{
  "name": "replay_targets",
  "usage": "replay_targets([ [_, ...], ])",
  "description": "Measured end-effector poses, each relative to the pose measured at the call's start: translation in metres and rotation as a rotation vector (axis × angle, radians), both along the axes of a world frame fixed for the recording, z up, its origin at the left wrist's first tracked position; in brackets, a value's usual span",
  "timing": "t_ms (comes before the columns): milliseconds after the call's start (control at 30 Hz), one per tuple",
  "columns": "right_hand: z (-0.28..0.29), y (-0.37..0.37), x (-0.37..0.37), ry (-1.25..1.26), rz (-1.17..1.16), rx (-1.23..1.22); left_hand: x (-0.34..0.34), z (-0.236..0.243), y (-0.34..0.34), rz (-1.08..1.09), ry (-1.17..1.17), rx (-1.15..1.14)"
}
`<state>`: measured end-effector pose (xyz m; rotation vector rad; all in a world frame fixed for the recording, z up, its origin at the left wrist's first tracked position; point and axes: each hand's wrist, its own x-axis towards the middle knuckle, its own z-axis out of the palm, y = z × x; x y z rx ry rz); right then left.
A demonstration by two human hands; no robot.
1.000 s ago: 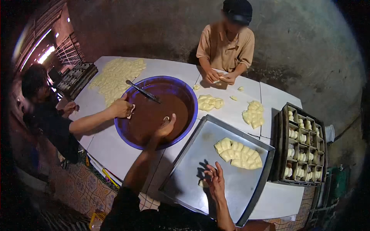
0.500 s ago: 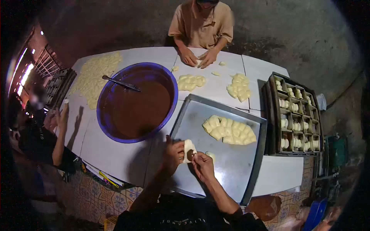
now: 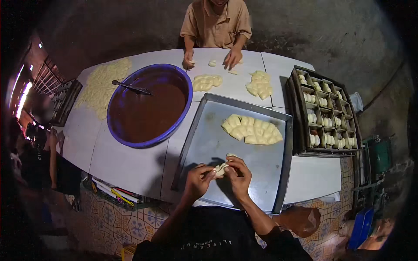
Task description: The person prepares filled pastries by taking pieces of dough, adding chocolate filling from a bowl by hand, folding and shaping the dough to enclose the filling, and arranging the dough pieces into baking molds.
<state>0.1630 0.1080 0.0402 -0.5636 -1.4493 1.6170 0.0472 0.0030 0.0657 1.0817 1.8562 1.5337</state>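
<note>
Both hands — left (image 3: 198, 180), right (image 3: 238, 174) — pinch 1 dough piece (image 3: 221, 168) over 1 tray (image 3: 204, 143).

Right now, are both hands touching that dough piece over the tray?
Touching. The head view shows the left hand and right hand pinching the dough piece between their fingertips, above the tray.

A small pale dough piece (image 3: 222, 168), soft and folded, was pinched above the metal tray's (image 3: 204, 143) near edge, by the bench's near edge.

Single head-worn fisheye view, looking steeply down, close over metal tray (image 3: 204, 143) and white table (image 3: 126, 161)
</note>
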Motion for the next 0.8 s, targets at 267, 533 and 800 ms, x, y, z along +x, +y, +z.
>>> replay_targets([
  [267,-0.022,-0.013,0.022,-0.329,0.282,0.157,0.032,-0.016,-0.006,0.243,-0.608,0.097],
  [533,-0.048,-0.011,0.02,-0.268,0.254,-0.223,0.026,-0.035,-0.015,0.078,-0.216,0.054],
  [800,-0.009,0.013,0.022,-0.329,1.088,-0.736,0.011,-0.025,-0.025,-0.228,-0.436,0.239],
])
